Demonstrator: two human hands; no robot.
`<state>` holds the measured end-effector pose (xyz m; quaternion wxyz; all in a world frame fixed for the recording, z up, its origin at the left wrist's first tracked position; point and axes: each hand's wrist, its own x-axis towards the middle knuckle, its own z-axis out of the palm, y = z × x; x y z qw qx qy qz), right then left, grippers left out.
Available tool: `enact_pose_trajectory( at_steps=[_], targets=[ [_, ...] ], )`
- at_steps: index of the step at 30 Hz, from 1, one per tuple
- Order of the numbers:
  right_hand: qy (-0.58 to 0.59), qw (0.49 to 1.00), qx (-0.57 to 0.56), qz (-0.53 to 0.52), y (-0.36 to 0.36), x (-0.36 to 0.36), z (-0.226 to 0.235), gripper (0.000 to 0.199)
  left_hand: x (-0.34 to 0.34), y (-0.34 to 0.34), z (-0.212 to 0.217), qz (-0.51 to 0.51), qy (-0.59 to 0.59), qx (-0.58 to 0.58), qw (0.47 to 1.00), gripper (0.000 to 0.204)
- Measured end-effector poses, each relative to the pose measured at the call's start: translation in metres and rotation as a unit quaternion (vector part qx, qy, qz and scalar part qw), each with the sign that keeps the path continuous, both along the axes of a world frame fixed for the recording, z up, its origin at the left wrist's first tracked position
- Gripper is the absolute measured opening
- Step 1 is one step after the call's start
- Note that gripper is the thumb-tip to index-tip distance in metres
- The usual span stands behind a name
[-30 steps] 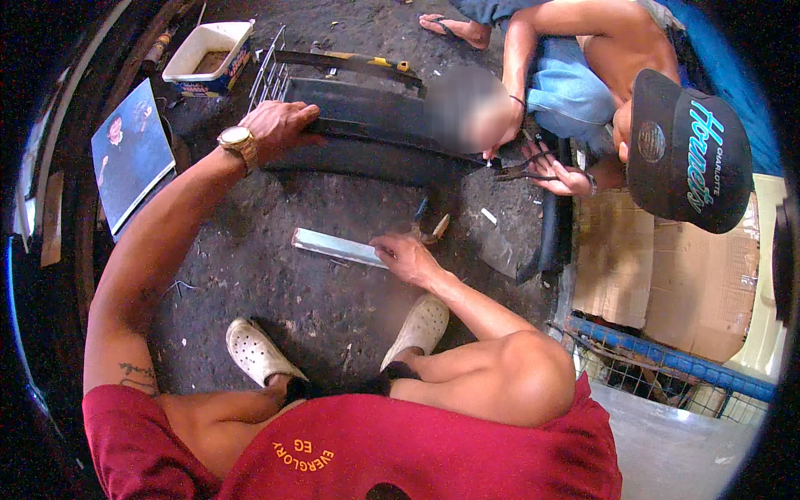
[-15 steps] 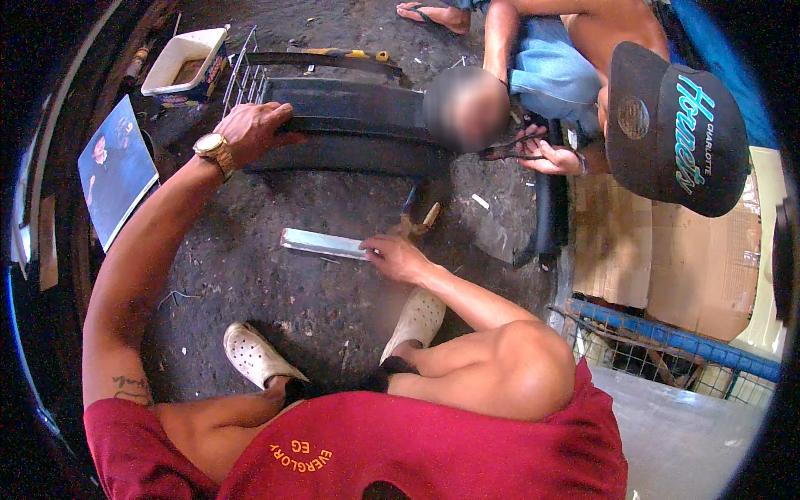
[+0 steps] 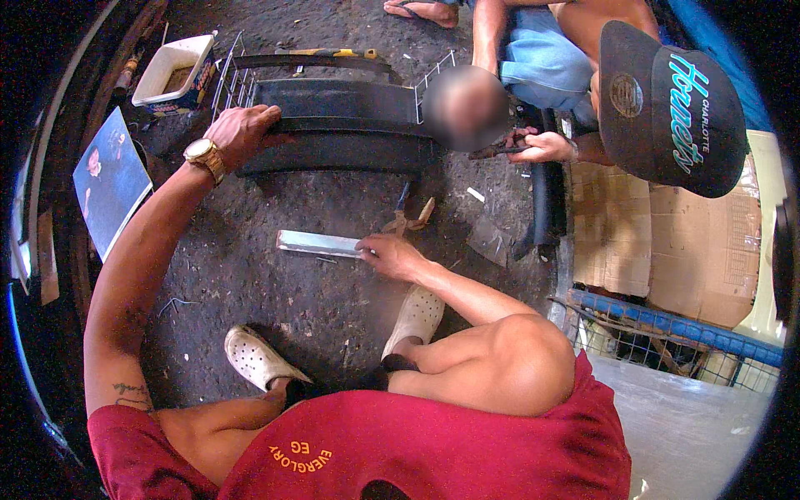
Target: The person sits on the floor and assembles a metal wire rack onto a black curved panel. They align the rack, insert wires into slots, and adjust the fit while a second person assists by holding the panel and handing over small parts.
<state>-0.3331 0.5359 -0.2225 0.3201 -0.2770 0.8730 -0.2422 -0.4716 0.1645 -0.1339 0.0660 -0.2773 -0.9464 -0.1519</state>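
My left hand grips the left end of a long black panel-like piece, its fingers closed over the edge beside a wire frame. Below it, my right hand is closed on the right end of a flat, whitish metal bar just above the dark floor. Beyond that hand lies a pair of pincers with one blue and one tan handle. Across from me, another person holds a dark tool, its kind unclear, at the right end of the black piece.
A white plastic tub stands at the far left, above a dark picture board. A yellow-and-black handled tool lies behind the black piece. On the right are cardboard sheets and a blue-railed wire mesh.
The whole view has shifted slightly. The other person's hand with the dark tool has turned and shifted a little. Both my hands keep their hold.
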Motion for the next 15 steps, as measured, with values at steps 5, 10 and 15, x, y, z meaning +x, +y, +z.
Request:
enact_pose_trajectory(
  at_steps=[5,10,15],
  targets=[
    [-0.016,1.000,0.015,0.011,-0.0015,0.0036,-0.0003,0.026,-0.0019,-0.0026,-0.0012,-0.001,-0.029,-0.015,0.999,0.030],
    [-0.026,0.999,0.031,0.018,-0.0013,0.0072,0.0008,0.027,0.0006,-0.0034,0.0018,-0.008,-0.013,-0.015,1.000,0.025],
    [-0.018,1.000,0.016,0.009,-0.0008,0.0097,0.0005,0.027,0.0024,-0.0002,0.0048,0.000,-0.003,0.007,1.000,0.039]
  ],
)
